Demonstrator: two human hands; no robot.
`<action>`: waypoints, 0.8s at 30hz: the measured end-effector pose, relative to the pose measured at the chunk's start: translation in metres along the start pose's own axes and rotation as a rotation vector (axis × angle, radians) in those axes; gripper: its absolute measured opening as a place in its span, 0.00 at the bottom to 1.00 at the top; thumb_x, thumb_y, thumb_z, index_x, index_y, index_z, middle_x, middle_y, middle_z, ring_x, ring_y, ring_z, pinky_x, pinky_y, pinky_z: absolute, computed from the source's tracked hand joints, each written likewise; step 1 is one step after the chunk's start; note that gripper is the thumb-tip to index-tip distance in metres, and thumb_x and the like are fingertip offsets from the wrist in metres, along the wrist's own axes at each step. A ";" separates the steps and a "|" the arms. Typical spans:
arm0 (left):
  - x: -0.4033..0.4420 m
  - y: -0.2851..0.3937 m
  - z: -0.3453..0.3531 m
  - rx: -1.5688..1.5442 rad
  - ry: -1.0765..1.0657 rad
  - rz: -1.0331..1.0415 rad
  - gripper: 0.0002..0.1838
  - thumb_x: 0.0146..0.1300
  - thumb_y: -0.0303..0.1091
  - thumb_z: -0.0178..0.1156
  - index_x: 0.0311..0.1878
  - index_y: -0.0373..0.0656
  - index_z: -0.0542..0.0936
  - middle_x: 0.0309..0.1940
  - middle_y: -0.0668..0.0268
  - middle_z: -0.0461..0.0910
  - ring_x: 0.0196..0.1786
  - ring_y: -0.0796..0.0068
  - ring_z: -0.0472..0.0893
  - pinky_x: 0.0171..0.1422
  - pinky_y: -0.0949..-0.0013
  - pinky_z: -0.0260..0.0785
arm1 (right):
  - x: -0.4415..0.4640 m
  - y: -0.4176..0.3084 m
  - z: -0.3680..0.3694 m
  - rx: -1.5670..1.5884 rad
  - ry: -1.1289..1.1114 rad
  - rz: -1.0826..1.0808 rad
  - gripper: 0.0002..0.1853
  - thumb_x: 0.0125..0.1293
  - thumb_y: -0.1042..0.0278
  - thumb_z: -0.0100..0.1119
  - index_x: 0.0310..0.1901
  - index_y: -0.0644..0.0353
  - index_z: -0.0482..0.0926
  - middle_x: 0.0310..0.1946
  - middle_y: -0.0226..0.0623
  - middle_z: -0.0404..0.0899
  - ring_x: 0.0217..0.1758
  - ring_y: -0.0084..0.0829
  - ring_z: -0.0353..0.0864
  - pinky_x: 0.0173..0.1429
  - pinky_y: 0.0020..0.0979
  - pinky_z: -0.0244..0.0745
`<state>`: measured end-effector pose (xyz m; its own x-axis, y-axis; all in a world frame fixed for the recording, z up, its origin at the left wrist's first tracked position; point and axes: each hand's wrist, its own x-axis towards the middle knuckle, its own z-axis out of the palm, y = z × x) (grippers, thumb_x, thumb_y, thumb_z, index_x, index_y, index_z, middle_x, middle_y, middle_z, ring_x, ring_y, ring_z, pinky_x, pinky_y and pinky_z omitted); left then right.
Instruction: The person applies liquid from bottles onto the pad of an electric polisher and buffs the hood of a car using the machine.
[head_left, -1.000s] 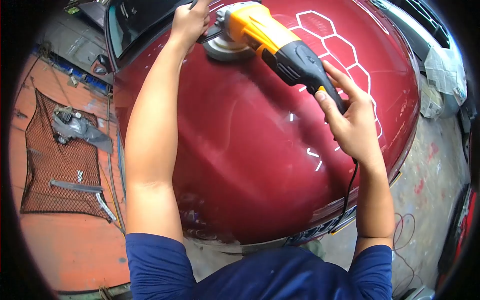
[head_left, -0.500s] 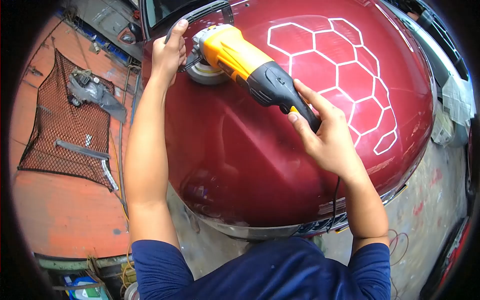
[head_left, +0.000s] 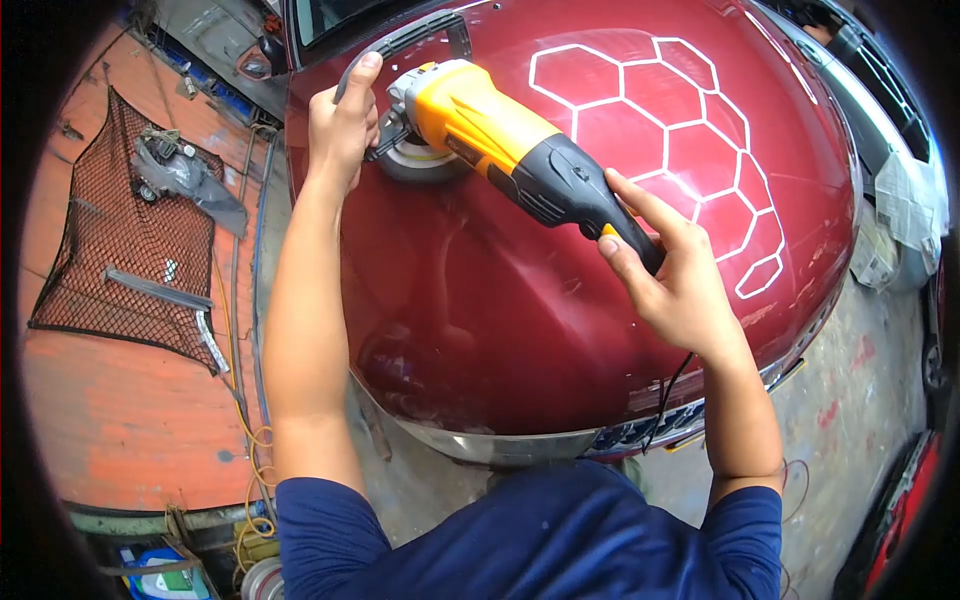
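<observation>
A yellow and black polisher (head_left: 490, 125) lies diagonally over a dark red car hood (head_left: 480, 310). Its round pad (head_left: 420, 162) rests on the hood at the upper left. My left hand (head_left: 345, 128) is wrapped round the polisher's black side handle (head_left: 410, 38), thumb up. My right hand (head_left: 675, 265) grips the black rear end of the body, thumb beside a small yellow switch. A black cord hangs below the right wrist. White hexagon-shaped reflections show on the hood to the right of the tool.
An orange surface (head_left: 120, 420) with a black net (head_left: 130, 240) and a grey part (head_left: 185, 175) is at the left. Bottles and yellow tubing stand at the lower left. Another car and plastic wrapping (head_left: 910, 205) are at the right. A red hose lies on the floor.
The view first swung so the hood and reflections shifted, then settled. Compared with a second ago, the polisher pad sits nearer the hood's left edge. Both hands have kept their hold.
</observation>
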<state>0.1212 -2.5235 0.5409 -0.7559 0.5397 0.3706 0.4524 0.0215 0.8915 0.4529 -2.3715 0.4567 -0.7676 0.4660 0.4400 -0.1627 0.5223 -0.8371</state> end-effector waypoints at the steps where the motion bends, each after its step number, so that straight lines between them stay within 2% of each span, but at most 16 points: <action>1: -0.008 0.002 0.003 -0.004 0.004 0.002 0.36 0.75 0.66 0.63 0.19 0.55 0.61 0.13 0.77 0.59 0.15 0.83 0.60 0.24 0.72 0.56 | -0.006 -0.001 -0.003 0.003 0.003 0.000 0.28 0.71 0.75 0.68 0.72 0.70 0.76 0.54 0.60 0.87 0.57 0.47 0.91 0.64 0.39 0.81; 4: -0.033 0.009 0.012 -0.019 0.011 0.008 0.35 0.75 0.65 0.63 0.19 0.55 0.61 0.13 0.77 0.60 0.15 0.83 0.60 0.24 0.72 0.56 | -0.028 -0.002 -0.012 0.032 0.008 0.004 0.29 0.72 0.75 0.68 0.72 0.69 0.76 0.52 0.58 0.87 0.55 0.42 0.91 0.63 0.36 0.80; 7: -0.058 0.012 0.019 -0.055 0.013 0.014 0.34 0.76 0.62 0.65 0.19 0.56 0.62 0.13 0.77 0.61 0.15 0.84 0.60 0.23 0.73 0.56 | -0.053 -0.019 -0.025 0.033 -0.017 0.114 0.29 0.72 0.75 0.68 0.73 0.68 0.76 0.50 0.55 0.87 0.53 0.36 0.89 0.62 0.33 0.80; 10: -0.088 0.020 0.031 -0.061 0.036 0.004 0.34 0.76 0.60 0.66 0.19 0.56 0.63 0.14 0.78 0.61 0.15 0.84 0.60 0.23 0.72 0.54 | -0.082 -0.015 -0.035 -0.006 0.009 0.055 0.29 0.72 0.76 0.68 0.74 0.68 0.76 0.49 0.51 0.87 0.52 0.33 0.88 0.61 0.32 0.79; 14: -0.128 0.019 0.047 -0.076 -0.007 0.068 0.31 0.78 0.57 0.65 0.21 0.53 0.67 0.16 0.79 0.62 0.18 0.86 0.61 0.24 0.73 0.53 | -0.124 -0.018 -0.054 -0.002 0.018 0.124 0.30 0.70 0.77 0.68 0.74 0.68 0.76 0.50 0.46 0.88 0.51 0.27 0.87 0.56 0.29 0.79; 16: -0.150 0.023 0.060 -0.108 -0.027 0.109 0.30 0.80 0.56 0.64 0.22 0.52 0.69 0.16 0.80 0.63 0.19 0.87 0.61 0.24 0.73 0.53 | -0.147 -0.020 -0.067 -0.034 0.016 0.187 0.31 0.69 0.77 0.70 0.74 0.68 0.76 0.50 0.43 0.89 0.46 0.23 0.86 0.51 0.26 0.80; 18: -0.174 0.031 0.066 -0.090 -0.059 0.070 0.32 0.78 0.56 0.66 0.28 0.34 0.82 0.22 0.76 0.75 0.29 0.87 0.70 0.31 0.72 0.62 | -0.169 -0.022 -0.074 -0.006 0.054 0.185 0.32 0.69 0.76 0.70 0.74 0.69 0.76 0.52 0.43 0.89 0.48 0.24 0.87 0.53 0.27 0.81; 19: -0.187 0.037 0.072 -0.109 -0.067 0.072 0.30 0.78 0.54 0.67 0.30 0.32 0.84 0.22 0.76 0.75 0.30 0.87 0.71 0.32 0.72 0.64 | -0.181 -0.022 -0.079 -0.007 0.064 0.200 0.32 0.68 0.76 0.71 0.73 0.69 0.77 0.53 0.43 0.89 0.49 0.25 0.88 0.54 0.28 0.82; 20: -0.198 0.035 0.074 -0.060 -0.091 0.043 0.29 0.78 0.53 0.67 0.32 0.32 0.85 0.23 0.75 0.77 0.31 0.87 0.73 0.34 0.72 0.66 | -0.193 -0.021 -0.083 -0.008 0.075 0.216 0.31 0.68 0.76 0.71 0.73 0.69 0.77 0.53 0.43 0.89 0.50 0.26 0.89 0.55 0.28 0.82; 22: -0.224 0.047 0.094 -0.136 -0.077 0.120 0.30 0.79 0.55 0.65 0.23 0.47 0.72 0.19 0.80 0.66 0.22 0.89 0.63 0.26 0.74 0.52 | -0.220 -0.017 -0.092 0.010 0.104 0.252 0.32 0.67 0.75 0.73 0.72 0.70 0.77 0.54 0.44 0.89 0.52 0.28 0.89 0.57 0.29 0.82; 24: -0.248 0.055 0.099 -0.129 -0.137 0.065 0.28 0.78 0.53 0.67 0.25 0.43 0.76 0.20 0.79 0.69 0.25 0.89 0.65 0.28 0.73 0.56 | -0.250 -0.008 -0.099 0.047 0.135 0.295 0.32 0.66 0.74 0.74 0.72 0.70 0.78 0.55 0.45 0.89 0.55 0.31 0.90 0.60 0.30 0.83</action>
<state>0.3807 -2.5726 0.4726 -0.6515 0.6464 0.3971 0.4268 -0.1204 0.8963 0.7071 -2.4214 0.3856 -0.6970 0.6848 0.2124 0.0242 0.3186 -0.9476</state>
